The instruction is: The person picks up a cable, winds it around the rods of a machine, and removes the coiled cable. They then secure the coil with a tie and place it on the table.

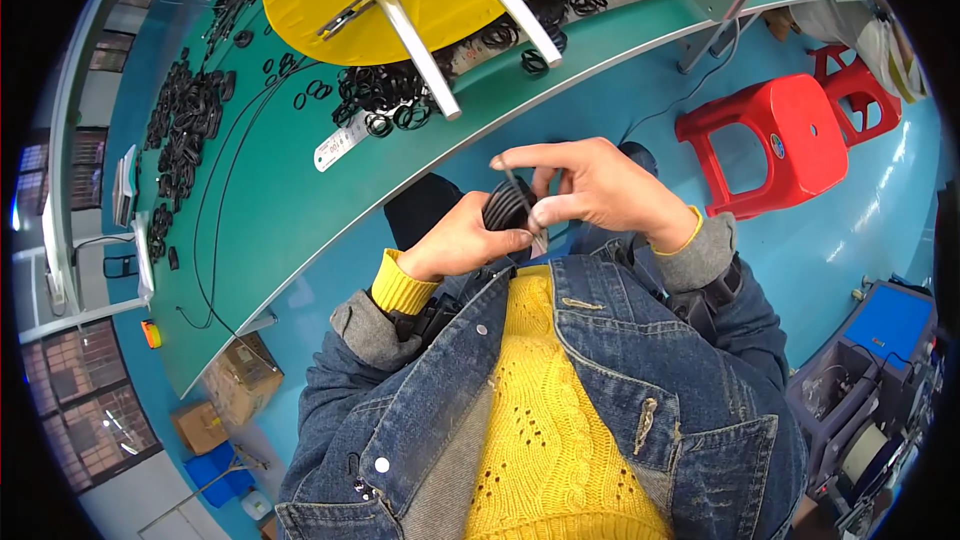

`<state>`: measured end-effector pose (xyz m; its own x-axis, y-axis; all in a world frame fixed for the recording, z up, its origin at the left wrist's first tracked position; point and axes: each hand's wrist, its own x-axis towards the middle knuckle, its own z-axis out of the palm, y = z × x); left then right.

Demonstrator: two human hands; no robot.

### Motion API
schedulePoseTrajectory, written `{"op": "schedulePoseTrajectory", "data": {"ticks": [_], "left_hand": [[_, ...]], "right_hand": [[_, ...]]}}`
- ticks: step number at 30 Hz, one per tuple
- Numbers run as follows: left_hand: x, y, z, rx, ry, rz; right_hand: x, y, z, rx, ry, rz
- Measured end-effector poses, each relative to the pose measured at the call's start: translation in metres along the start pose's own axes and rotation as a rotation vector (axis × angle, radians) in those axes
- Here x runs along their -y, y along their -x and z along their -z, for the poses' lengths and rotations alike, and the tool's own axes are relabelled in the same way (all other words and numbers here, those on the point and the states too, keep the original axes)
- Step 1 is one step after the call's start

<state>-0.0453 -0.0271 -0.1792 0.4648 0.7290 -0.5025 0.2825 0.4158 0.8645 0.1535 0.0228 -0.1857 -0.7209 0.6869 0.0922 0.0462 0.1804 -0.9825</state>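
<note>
In front of my lap, my left hand (458,242) is closed round a bundle of coiled black cable (505,206), its thumb lying along the near side. Close against the coil's right side is my right hand (603,188), palm turned inward. Its index finger reaches over the top of the bundle, and a thin dark strand runs from that fingertip down toward the thumbs. The right thumb and bent fingers are at this strand; how firmly they grip it is partly hidden.
A green worktable (290,205) curves across the left and front. It carries loops of black cable (385,90), a white ruler (340,145) and a yellow round board with metal legs (335,0). Red stools (790,145) stand at right, cardboard boxes (243,380) lower left.
</note>
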Motion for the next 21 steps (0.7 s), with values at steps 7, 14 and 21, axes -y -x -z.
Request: {"op": "schedulePoseTrajectory", "data": {"ticks": [7,14,21], "left_hand": [[0.006,-0.003,-0.003,-0.067,0.081,-0.082],[0.014,0.000,0.017,0.310,0.466,0.135],[0.017,-0.001,0.015,0.331,0.581,0.033]], "right_hand": [[-0.019,-0.006,-0.020,0.091,-0.306,-0.249],[-0.028,0.003,-0.026,-0.091,-0.460,-0.262],[-0.026,0.000,-0.026,-0.008,0.252,-0.063]]}}
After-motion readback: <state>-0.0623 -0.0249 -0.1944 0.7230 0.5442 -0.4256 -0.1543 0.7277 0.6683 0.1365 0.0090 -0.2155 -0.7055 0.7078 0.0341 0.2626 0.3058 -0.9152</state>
